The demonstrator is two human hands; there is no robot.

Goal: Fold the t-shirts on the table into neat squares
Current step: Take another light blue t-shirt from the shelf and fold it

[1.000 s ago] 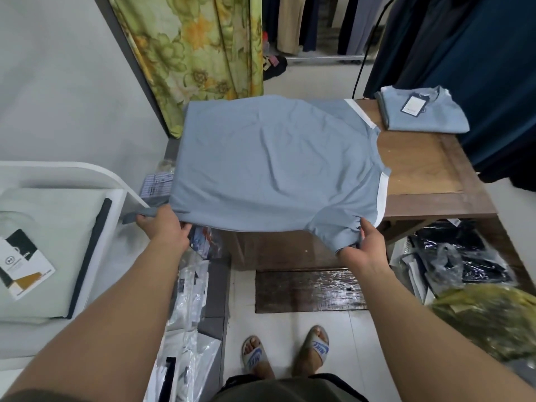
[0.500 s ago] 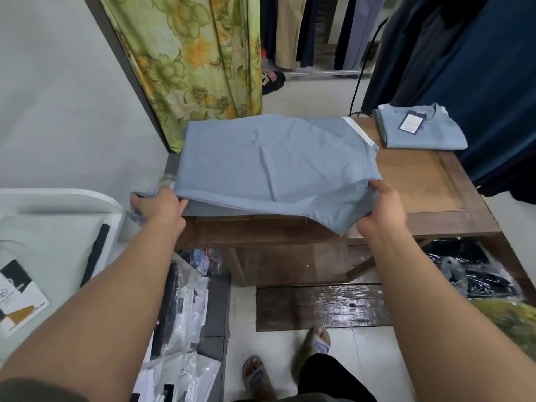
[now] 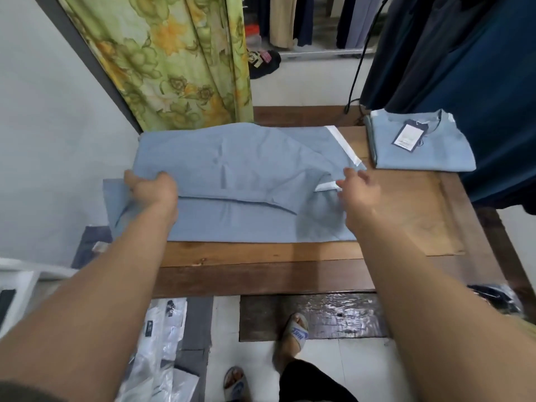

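Fingers of my left hand [image 3: 153, 191] clutch the folded edge of the pale blue cotton t-shirt [image 3: 246, 163], which lies across the brown wooden table [image 3: 406, 221] and overhangs its left edge. My right hand [image 3: 359, 190] is at the white-trimmed sleeve, too blurred to tell its grip. Bare wood lines the table's near edge.

The t-shirt [image 3: 246, 169] is pale blue-grey with white bands at its sleeve edges; the folded t-shirt [image 3: 426, 155] is the same pale blue, its tag [image 3: 409, 135] white with a dark border. The table [image 3: 261, 256] is brown wood, the curtain [image 3: 174, 68] a green-and-yellow floral print, the hanging clothes [image 3: 470, 68] dark navy.
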